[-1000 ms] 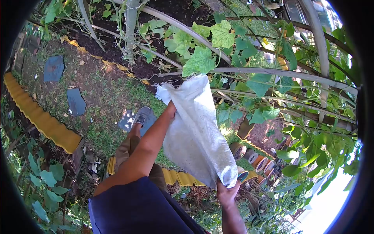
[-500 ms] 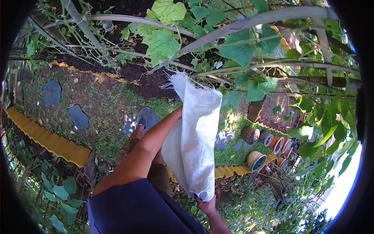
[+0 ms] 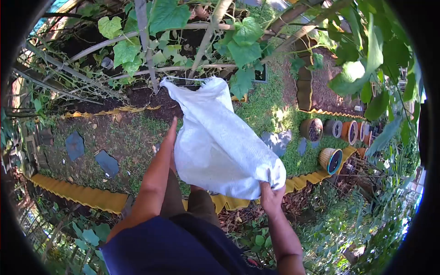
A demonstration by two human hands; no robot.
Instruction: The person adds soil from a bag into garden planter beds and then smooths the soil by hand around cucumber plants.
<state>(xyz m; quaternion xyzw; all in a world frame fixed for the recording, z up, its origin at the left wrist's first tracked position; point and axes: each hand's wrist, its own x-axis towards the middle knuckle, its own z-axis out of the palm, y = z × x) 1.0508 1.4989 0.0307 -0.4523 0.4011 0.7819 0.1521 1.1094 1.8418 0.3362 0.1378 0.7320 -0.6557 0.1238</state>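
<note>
A white woven sack (image 3: 215, 137) with a frayed top edge hangs in front of me, partly spread out and creased. Its lower right corner is bunched in my right hand (image 3: 271, 197), with the fingers wrapped round the cloth. My left hand (image 3: 171, 137) is at the sack's left edge, seen edge-on with fingers stretched upward. Part of that hand is hidden by the sack. The frayed end points up towards the branches, where a loose thread shows.
Wooden trellis poles (image 3: 145, 46) with leafy vines cross above the sack. Flat stepping stones (image 3: 107, 163) lie in the grass at left. Yellow corrugated edging (image 3: 82, 192) borders the path. Several plant pots (image 3: 311, 129) stand at right.
The sack has swung from nearly upright to a slant and spread wider. My right hand moved right and up with its corner. My left hand shifted left to the sack's edge.
</note>
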